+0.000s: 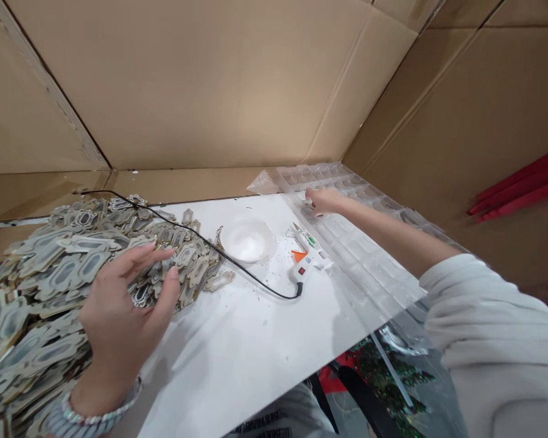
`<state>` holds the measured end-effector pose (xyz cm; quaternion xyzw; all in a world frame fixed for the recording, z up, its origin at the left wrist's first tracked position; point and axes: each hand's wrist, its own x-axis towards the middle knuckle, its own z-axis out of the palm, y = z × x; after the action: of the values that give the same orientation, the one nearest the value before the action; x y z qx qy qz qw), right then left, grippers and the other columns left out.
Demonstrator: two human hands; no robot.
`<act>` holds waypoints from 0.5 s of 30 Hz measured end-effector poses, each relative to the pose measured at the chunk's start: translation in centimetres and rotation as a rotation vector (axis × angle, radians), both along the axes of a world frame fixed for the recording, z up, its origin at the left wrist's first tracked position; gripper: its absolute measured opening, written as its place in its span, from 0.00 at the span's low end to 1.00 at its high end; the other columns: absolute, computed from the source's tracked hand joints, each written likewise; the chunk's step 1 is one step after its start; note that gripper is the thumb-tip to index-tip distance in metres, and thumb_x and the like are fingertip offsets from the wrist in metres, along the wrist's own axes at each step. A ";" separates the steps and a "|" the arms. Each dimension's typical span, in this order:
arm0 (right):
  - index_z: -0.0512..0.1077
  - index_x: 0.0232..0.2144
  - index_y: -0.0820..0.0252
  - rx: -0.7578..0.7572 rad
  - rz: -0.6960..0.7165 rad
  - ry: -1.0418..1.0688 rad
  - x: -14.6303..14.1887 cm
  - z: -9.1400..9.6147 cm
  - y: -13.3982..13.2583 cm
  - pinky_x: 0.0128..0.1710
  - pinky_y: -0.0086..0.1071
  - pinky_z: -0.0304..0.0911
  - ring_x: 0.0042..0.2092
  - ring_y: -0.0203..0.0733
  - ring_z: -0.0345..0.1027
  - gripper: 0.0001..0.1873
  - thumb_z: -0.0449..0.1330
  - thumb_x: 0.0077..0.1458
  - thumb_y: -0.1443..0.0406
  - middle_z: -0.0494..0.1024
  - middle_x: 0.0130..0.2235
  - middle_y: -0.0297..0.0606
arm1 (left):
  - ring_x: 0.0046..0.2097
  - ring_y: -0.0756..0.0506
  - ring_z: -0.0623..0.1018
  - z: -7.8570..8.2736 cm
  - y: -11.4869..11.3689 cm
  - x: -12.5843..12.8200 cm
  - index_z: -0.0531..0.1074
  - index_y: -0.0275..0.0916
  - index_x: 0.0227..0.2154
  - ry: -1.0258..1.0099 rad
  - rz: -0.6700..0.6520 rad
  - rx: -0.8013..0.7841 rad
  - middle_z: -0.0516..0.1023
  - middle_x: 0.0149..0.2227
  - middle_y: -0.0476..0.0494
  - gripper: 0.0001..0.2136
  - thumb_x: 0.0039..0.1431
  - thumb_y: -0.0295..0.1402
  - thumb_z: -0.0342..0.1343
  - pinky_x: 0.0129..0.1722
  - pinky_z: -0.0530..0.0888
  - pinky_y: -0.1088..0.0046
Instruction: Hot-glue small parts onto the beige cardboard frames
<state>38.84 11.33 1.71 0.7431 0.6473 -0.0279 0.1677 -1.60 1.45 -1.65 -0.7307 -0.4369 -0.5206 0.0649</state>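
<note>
My left hand (123, 304) rests on a big heap of flat gold-and-grey frame-shaped cutouts (50, 267) at the left of the white table top (256, 340). Its fingers are spread, with thumb and fingers closing around one cutout (141, 295) at the heap's edge. My right hand (324, 201) reaches far forward onto a clear plastic compartment tray (360, 249). Its fingers are curled and pressed down on a small piece in one cell; what it is I cannot make out.
A white glue gun (308, 258) with an orange trigger lies beside the tray, its black cord (187, 234) running across the heap. A white bowl (248, 240) stands mid-table. Cardboard walls (210, 79) close in the back and right. Green glittery items (383, 377) lie below the table's edge.
</note>
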 end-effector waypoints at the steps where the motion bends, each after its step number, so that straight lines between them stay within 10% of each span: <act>1: 0.69 0.53 0.60 0.001 -0.002 0.010 0.1 0.0 0.0 0.48 0.45 0.71 0.49 0.45 0.72 0.18 0.59 0.64 0.59 0.73 0.53 0.43 | 0.42 0.39 0.83 0.0 0.0 0.0 0.65 0.41 0.57 0.004 0.004 0.003 0.82 0.38 0.42 0.24 0.57 0.33 0.60 0.45 0.77 0.59; 10: 0.72 0.46 0.61 -0.006 -0.096 0.143 1.3 1.6 1.0 0.46 0.42 0.70 0.44 0.42 0.73 0.15 0.59 0.63 0.57 0.77 0.46 0.40 | 0.44 0.40 0.82 0.4 -0.1 0.1 0.66 0.43 0.55 0.002 0.042 -0.068 0.83 0.37 0.45 0.21 0.58 0.36 0.58 0.47 0.76 0.60; 15: 0.73 0.33 0.58 0.059 -0.176 0.247 1.3 3.0 1.0 0.41 0.37 0.66 0.40 0.49 0.73 0.14 0.71 0.44 0.61 0.79 0.34 0.36 | 0.43 0.40 0.83 0.8 -0.2 0.2 0.68 0.43 0.51 -0.024 0.081 -0.126 0.83 0.35 0.46 0.18 0.58 0.38 0.57 0.46 0.76 0.60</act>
<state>40.17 12.29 4.71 0.7923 0.5960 -0.1148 0.0619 -1.37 1.24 -0.89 -0.7088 -0.4987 -0.4977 0.0343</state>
